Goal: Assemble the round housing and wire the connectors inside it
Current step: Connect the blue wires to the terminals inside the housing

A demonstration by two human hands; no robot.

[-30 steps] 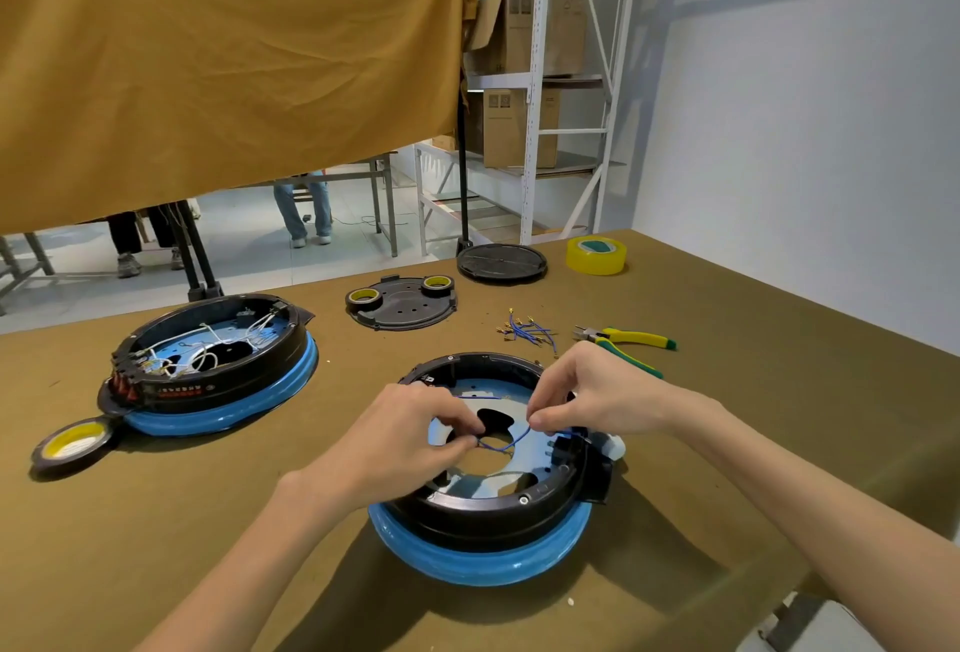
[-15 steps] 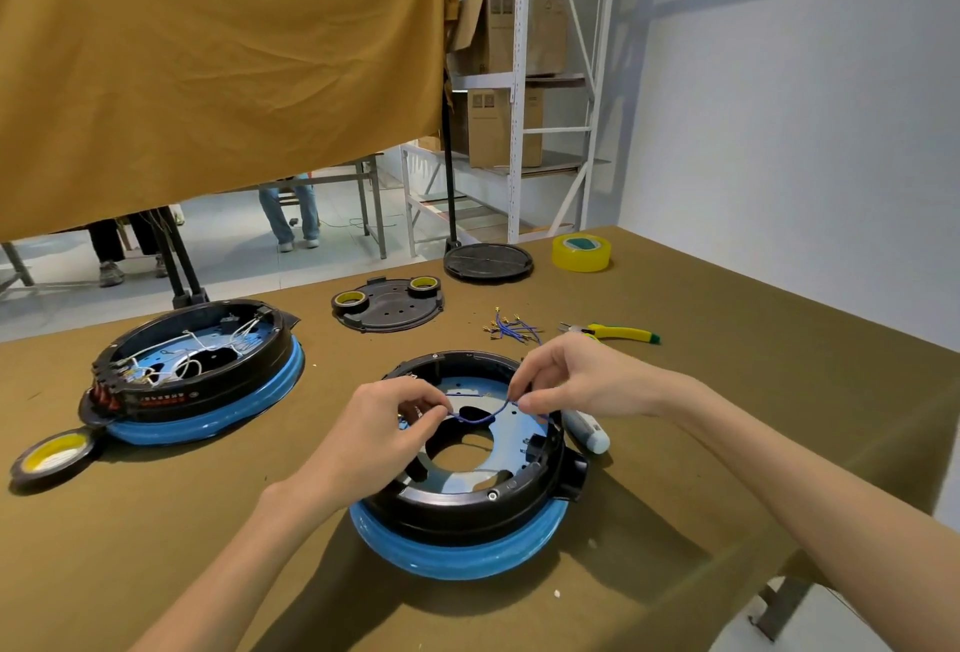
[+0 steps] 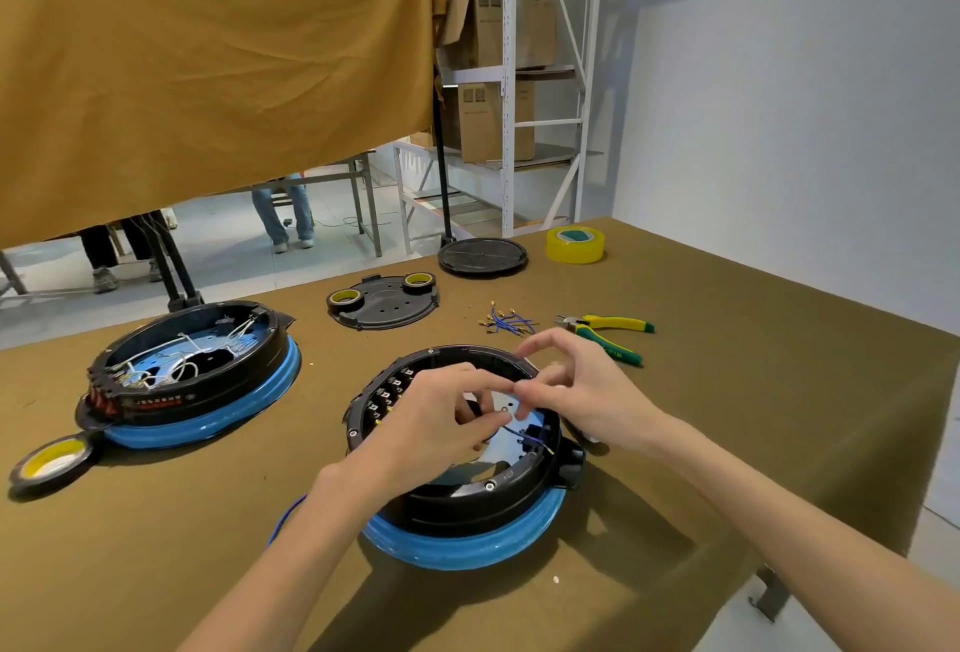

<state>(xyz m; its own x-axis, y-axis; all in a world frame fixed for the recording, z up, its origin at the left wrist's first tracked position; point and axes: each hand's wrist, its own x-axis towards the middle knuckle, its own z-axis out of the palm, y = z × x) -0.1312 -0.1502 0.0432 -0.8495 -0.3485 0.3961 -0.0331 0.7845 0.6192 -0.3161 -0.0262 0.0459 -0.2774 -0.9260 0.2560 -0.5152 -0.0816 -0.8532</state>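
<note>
A round black housing [image 3: 457,501] on a blue ring sits on the table in front of me, open at the top. A row of metal connectors [image 3: 387,394] lines its inner left wall. Both hands hover over its middle, fingertips touching. My left hand [image 3: 436,423] pinches one end of a short blue wire [image 3: 524,436]. My right hand [image 3: 576,391] pinches the same wire from the right. The wire's free end hangs down toward the housing's right inner wall. My fingers hide the point where the wire is gripped.
A second housing [image 3: 192,376] with white wires stands at the left, a tape roll [image 3: 49,462] beside it. Behind lie a black cover plate [image 3: 384,300], a round black lid [image 3: 483,256], yellow tape [image 3: 575,243], loose blue wires [image 3: 506,323] and yellow-green pliers [image 3: 605,332]. Another blue wire [image 3: 285,516] lies by my left forearm.
My hands have come closer together over the housing's middle, fingertips now meeting. The blue wire, earlier stretched between them, now hangs down at the right. The camera has shifted slightly.
</note>
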